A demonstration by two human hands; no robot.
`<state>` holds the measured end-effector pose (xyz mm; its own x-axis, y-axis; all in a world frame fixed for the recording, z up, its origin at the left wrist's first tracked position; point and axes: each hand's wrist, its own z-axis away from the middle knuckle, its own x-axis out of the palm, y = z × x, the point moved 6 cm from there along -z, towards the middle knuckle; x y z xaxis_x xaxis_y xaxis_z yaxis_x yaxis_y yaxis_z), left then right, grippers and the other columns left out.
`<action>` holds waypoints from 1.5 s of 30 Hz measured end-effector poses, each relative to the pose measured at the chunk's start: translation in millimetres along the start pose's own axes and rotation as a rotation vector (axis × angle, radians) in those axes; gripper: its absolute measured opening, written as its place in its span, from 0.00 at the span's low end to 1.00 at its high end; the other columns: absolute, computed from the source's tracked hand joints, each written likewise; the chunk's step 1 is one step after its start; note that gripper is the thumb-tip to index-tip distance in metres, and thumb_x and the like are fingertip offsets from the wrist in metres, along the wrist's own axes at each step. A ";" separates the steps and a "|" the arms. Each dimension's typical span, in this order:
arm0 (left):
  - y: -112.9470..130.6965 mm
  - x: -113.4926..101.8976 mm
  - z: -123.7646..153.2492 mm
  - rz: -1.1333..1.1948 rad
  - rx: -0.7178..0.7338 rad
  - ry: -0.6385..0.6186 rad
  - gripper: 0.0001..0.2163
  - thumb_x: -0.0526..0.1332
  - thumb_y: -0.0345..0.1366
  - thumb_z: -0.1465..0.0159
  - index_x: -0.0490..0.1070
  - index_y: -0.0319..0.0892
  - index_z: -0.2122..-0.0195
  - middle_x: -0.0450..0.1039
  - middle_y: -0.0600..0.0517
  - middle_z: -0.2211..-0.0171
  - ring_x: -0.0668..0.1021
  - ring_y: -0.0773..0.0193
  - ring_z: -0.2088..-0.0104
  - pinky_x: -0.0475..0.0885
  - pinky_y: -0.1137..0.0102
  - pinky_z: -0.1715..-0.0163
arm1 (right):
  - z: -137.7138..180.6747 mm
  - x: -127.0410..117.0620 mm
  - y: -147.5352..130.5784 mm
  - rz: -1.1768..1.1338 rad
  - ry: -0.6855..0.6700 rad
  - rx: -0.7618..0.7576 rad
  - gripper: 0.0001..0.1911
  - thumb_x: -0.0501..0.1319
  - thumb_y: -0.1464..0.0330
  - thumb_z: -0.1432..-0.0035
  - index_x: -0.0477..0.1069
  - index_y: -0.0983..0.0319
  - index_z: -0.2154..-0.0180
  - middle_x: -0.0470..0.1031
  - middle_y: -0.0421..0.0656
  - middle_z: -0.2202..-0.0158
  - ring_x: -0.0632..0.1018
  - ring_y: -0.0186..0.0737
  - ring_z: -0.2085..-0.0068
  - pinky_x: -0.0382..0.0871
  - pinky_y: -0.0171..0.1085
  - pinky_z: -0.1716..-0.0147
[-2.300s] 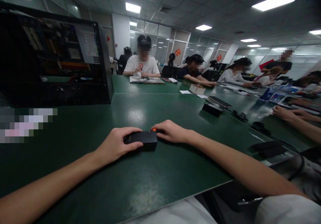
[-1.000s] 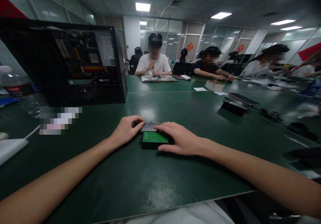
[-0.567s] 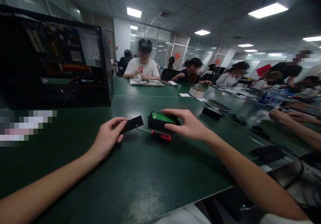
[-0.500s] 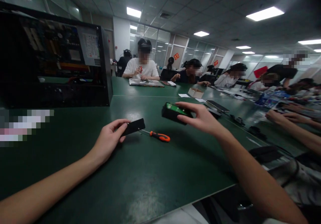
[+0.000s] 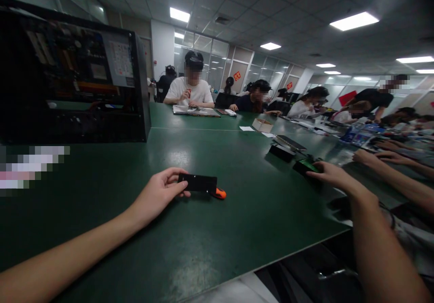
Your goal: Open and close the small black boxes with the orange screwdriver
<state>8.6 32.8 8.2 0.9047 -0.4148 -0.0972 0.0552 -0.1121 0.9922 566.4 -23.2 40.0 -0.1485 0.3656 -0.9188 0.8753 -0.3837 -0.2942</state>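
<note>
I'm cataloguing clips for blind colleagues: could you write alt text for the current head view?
The left hand holds a flat black plate that partly hides an orange handle, while the right hand holds a black case with a green board, farther right. An open computer tower stands at left on the green table.

This is a big workroom: people (image 5: 190, 90) sit around a green counter (image 5: 203, 239) with an open computer (image 5: 74, 79) and an orange tool (image 5: 221, 194), under bright lights (image 5: 180, 14).

Computer case (image 5: 81, 95): left, on table (image 5: 190, 235).
Cover (image 5: 200, 183): in left hand (image 5: 171, 184), before screwdriver (image 5: 221, 194).
Housing (image 5: 301, 168): right, in right hand (image 5: 328, 174).
</note>
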 end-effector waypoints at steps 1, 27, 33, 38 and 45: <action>-2.4 0.7 -0.9 0.020 -0.018 -0.007 0.16 0.68 0.41 0.42 0.70 0.40 0.56 0.81 0.48 0.63 0.85 0.58 0.66 0.78 0.67 0.63 | 0.0 2.0 -8.0 -0.003 0.013 -0.022 0.14 0.68 0.58 0.55 0.67 0.57 0.72 0.77 0.55 0.68 0.80 0.63 0.62 0.73 0.55 0.58; 12.1 24.7 14.8 -0.551 0.225 -0.130 0.20 0.66 0.37 0.39 0.75 0.43 0.45 0.77 0.50 0.64 0.77 0.61 0.69 0.72 0.68 0.68 | 85.4 -3.0 -262.3 -0.410 -0.406 -0.747 0.20 0.64 0.55 0.39 0.76 0.57 0.50 0.78 0.46 0.48 0.78 0.48 0.48 0.72 0.46 0.47; 13.0 28.9 17.3 -0.617 0.307 -0.175 0.15 0.63 0.35 0.36 0.77 0.45 0.47 0.77 0.50 0.60 0.77 0.61 0.65 0.71 0.69 0.65 | -4.5 -40.9 -75.0 0.154 0.036 -0.072 0.20 0.60 0.58 0.42 0.80 0.61 0.53 0.82 0.53 0.54 0.81 0.58 0.54 0.72 0.48 0.55; 13.7 28.3 15.2 -0.612 0.307 -0.178 0.12 0.61 0.34 0.33 0.77 0.44 0.50 0.77 0.51 0.59 0.77 0.63 0.66 0.71 0.69 0.65 | -22.2 -20.6 -13.9 0.236 -0.057 0.079 0.16 0.63 0.59 0.45 0.83 0.61 0.62 0.84 0.49 0.57 0.82 0.56 0.53 0.72 0.42 0.58; 15.3 30.0 16.3 -0.617 0.345 -0.204 0.11 0.59 0.32 0.33 0.77 0.44 0.52 0.78 0.51 0.55 0.78 0.62 0.62 0.71 0.68 0.61 | -31.2 1.8 -7.4 0.208 -0.173 0.126 0.13 0.65 0.62 0.47 0.83 0.61 0.63 0.84 0.48 0.60 0.83 0.52 0.58 0.72 0.40 0.61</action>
<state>29.7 4.0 19.3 0.6532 -0.3404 -0.6764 0.3626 -0.6436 0.6740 574.1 6.8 48.8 -0.0580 0.1224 -0.9908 0.8326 -0.5417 -0.1156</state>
